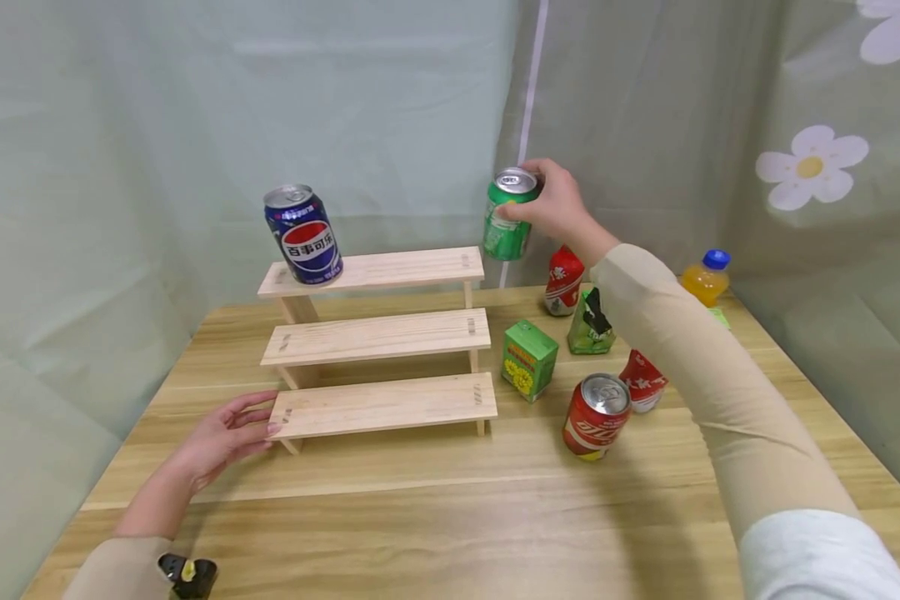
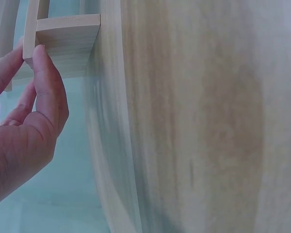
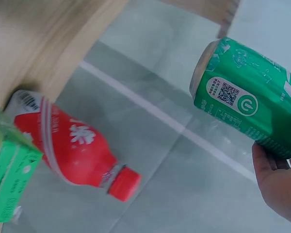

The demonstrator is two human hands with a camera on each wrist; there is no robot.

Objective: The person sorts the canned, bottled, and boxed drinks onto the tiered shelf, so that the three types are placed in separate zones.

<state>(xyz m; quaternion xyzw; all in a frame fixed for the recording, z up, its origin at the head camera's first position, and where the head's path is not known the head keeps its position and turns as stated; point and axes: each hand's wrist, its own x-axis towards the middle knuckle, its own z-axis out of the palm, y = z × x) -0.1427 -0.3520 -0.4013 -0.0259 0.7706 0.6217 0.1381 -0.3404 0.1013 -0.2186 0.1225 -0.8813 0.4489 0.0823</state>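
Note:
My right hand grips a green soda can and holds it up, level with and just right of the top step of a three-step wooden shelf. The right wrist view shows the can tilted, with the hand around its upper part. At the lowest step's left end, my left hand pinches the board between thumb and fingers. In the left wrist view, the fingertips of that hand sit right at the board's end. A blue cola can stands at the top step's left end.
Right of the shelf stand a green drink carton, a red soda can, a red bottle, a green crumpled pack and another red item, partly behind the arm. An orange drink bottle is farther right. Curtains hang behind the table.

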